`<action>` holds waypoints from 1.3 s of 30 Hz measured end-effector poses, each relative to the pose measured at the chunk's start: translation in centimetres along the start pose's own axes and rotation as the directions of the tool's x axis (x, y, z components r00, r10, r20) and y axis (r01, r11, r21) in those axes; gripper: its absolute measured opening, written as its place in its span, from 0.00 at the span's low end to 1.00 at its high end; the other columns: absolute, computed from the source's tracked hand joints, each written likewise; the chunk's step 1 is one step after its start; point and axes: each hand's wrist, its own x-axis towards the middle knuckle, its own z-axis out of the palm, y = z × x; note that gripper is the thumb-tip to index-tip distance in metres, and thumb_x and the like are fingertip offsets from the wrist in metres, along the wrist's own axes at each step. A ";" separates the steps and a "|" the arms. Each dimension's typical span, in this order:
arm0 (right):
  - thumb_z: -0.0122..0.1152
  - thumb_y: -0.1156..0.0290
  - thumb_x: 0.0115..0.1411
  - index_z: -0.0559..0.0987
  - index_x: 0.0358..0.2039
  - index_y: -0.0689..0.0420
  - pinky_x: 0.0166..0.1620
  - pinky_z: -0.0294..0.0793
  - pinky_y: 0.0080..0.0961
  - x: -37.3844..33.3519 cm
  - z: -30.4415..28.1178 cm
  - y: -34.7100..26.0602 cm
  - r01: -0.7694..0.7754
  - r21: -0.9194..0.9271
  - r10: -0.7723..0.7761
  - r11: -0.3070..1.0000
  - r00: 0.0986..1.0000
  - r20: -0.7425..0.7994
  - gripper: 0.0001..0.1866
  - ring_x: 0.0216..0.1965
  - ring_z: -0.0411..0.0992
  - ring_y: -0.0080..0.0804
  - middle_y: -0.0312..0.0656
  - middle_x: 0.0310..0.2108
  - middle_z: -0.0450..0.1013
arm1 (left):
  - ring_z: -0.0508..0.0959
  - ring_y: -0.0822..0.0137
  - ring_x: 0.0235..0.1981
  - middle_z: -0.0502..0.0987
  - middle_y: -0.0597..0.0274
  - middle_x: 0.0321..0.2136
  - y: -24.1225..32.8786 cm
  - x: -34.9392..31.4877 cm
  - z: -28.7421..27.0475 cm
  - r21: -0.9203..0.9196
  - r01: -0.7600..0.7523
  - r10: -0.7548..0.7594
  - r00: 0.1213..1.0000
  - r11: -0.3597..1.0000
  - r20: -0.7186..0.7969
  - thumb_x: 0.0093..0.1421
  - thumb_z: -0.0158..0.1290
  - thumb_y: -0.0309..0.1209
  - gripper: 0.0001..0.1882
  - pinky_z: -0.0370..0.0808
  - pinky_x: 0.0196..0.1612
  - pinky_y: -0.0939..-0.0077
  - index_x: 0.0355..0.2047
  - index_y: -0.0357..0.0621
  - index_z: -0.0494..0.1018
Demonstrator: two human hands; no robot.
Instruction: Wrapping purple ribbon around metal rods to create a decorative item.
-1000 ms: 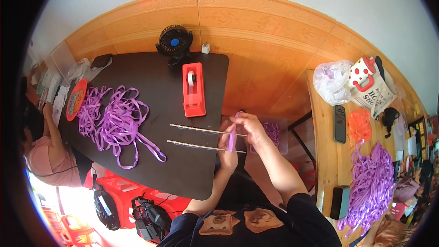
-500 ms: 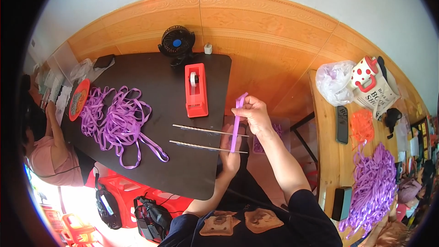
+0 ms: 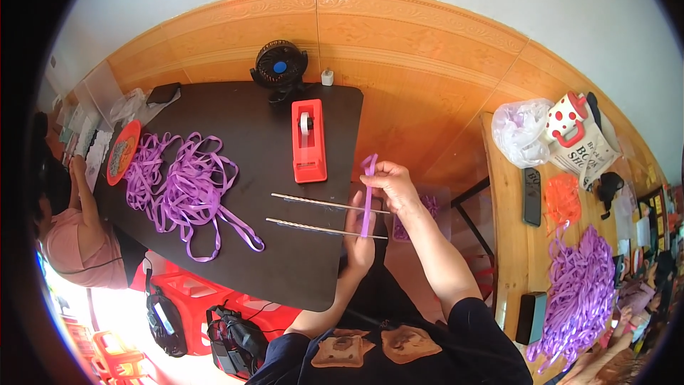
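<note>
Two thin metal rods (image 3: 313, 202) lie side by side on the dark table and stick out past its right edge. A narrow purple ribbon (image 3: 368, 207) crosses both rods near their ends, a small loop standing at its top. My right hand (image 3: 392, 184) is closed, pinching the ribbon near that loop between thumb and fingers. Behind the rods and ribbon is my left hand (image 3: 360, 251), its fingers stretched upward and partly hidden. The ribbon's lower end meets the palm side of this hand.
A red tape dispenser (image 3: 308, 150), a black fan (image 3: 280, 68), a purple ribbon heap (image 3: 189, 185) and an orange plate (image 3: 133, 132) stand on the dark table (image 3: 242, 128). On the right, a wooden table (image 3: 502, 257) bears more ribbon (image 3: 581, 292). A person (image 3: 82, 242) sits at left.
My right hand has come down slightly, and the ribbon's top has bent into a small loop. My left hand stays behind the rods.
</note>
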 end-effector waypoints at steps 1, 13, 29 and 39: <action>0.66 0.83 0.49 0.77 0.31 0.58 0.31 0.72 0.17 0.1 -0.2 0.4 0.000 -0.001 0.000 1.000 1.000 -0.001 0.09 0.27 0.73 0.23 0.36 0.26 0.75 | 0.65 0.65 0.57 0.64 0.56 0.57 -0.2 0.2 0.0 -0.001 0.000 0.000 1.000 1.000 0.000 0.64 0.47 0.29 0.26 0.59 0.60 0.71 0.61 0.34 0.57; 0.63 0.81 0.51 0.76 0.34 0.63 0.37 0.76 0.29 -1.7 -3.6 8.3 -0.214 0.191 0.193 0.958 0.973 0.125 0.08 0.32 0.76 0.31 0.43 0.30 0.75 | 0.59 0.63 0.61 0.64 0.56 0.56 -2.3 0.2 -1.3 0.143 -0.124 0.125 0.992 0.982 0.005 0.65 0.47 0.30 0.10 0.56 0.62 0.64 0.41 0.40 0.75; 0.66 0.80 0.44 0.74 0.45 0.59 0.54 0.63 0.31 -16.2 -1.6 10.9 0.546 -0.529 -0.602 0.650 0.795 0.081 0.24 0.52 0.64 0.40 0.46 0.50 0.68 | 0.72 0.70 0.48 0.76 0.58 0.42 3.7 -5.6 -2.2 -0.156 0.598 -0.611 0.791 0.786 -0.045 0.61 0.52 0.28 0.11 0.64 0.54 0.76 0.41 0.34 0.77; 0.68 0.76 0.43 0.77 0.38 0.56 0.52 0.64 0.38 -17.1 -2.6 13.0 0.499 -0.684 -0.648 0.531 0.760 0.052 0.18 0.52 0.63 0.49 0.52 0.53 0.65 | 0.73 0.72 0.40 0.77 0.63 0.42 3.2 -6.2 -2.5 -0.231 0.630 -0.644 0.765 0.742 0.016 0.60 0.53 0.32 0.13 0.65 0.45 0.77 0.43 0.39 0.76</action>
